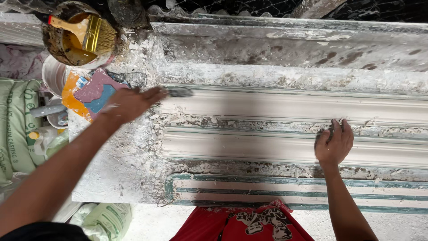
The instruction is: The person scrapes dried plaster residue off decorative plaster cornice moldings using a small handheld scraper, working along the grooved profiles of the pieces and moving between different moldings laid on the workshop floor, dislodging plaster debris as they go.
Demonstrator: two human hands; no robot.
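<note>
Left hand (pixel 129 103): fingers pinched on a small grey scraper (pixel 179 92), its blade at the near end of the plaster cornice moulding (pixel 290 107).
Right hand (pixel 334 143): fingers together, pressed flat on the moulding's lower ridge, nothing clamped.
Moulding: lies lengthwise on the plaster-caked tabletop (pixel 129 165), between both hands.
Behind the left hand: tub (pixel 67 44) with a yellow brush (pixel 91 33); bags (pixel 18 120) beside the forearm.
Doing it well, I judge: keep the blade shallow and follow the groove; brace firmly with the right hand.
</note>
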